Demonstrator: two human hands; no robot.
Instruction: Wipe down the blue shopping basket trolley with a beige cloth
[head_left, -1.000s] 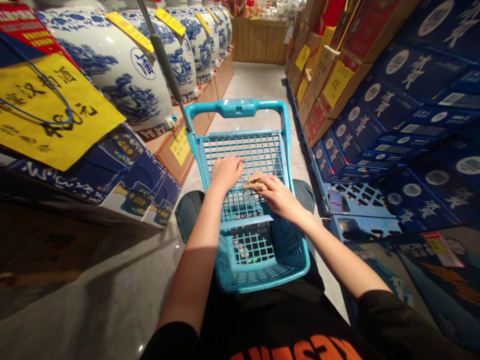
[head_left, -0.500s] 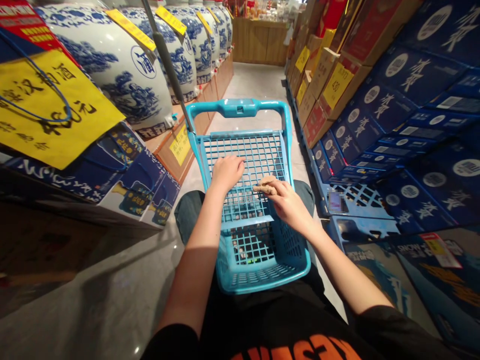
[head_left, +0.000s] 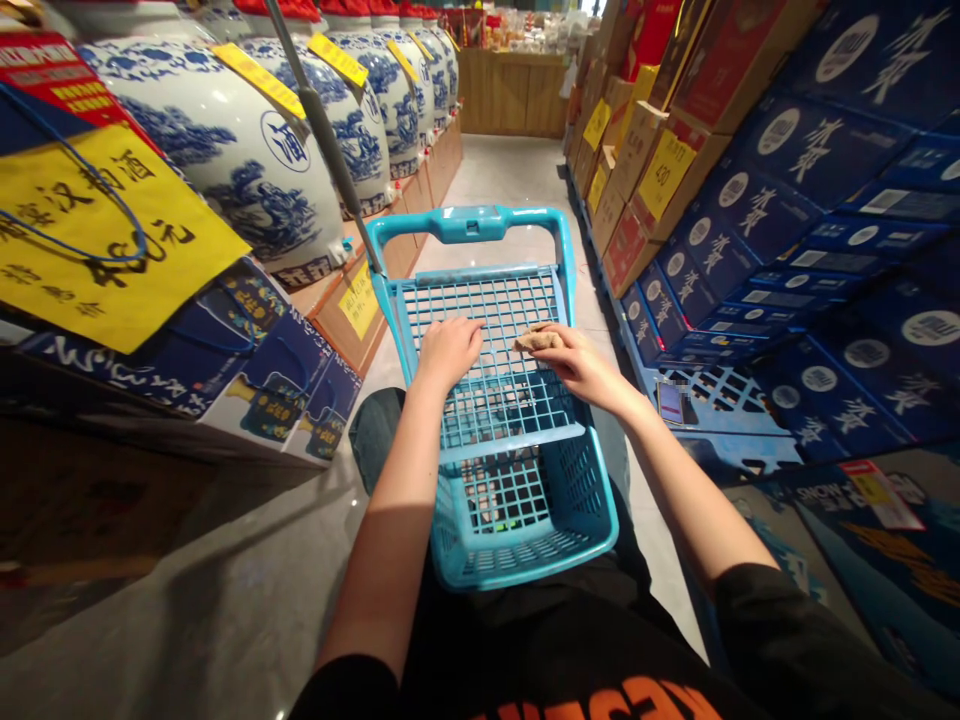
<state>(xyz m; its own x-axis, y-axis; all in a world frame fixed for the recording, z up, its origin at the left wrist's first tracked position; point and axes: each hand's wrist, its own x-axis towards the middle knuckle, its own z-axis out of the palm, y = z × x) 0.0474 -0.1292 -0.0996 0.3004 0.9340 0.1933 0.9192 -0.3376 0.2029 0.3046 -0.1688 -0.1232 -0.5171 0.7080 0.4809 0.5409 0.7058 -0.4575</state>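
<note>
A turquoise plastic rolling shopping basket (head_left: 525, 575) stands between my knees, its pull handle (head_left: 472, 226) at the far end. My right hand (head_left: 581, 368) pinches a crumpled beige cloth (head_left: 538, 341) over the right side of the basket's grid panel (head_left: 510, 300). On the panel's left side rests my left hand (head_left: 450, 352), fingers bent against the grid bars; their tips are partly hidden. Through the lower mesh show small things I cannot make out.
White-and-blue ceramic jars (head_left: 277, 150) with yellow tags line the left, behind boxed goods (head_left: 262, 390). Stacked blue cartons (head_left: 787, 190) rise on the right above a blue plastic pallet (head_left: 720, 395). A grey pole (head_left: 322, 125) slants beside the handle. The aisle floor (head_left: 514, 170) runs to a wooden counter (head_left: 514, 90).
My right hand has moved the cloth up and away from me along the grid panel. The grid panel's near right corner now shows. My left hand stays on the grid.
</note>
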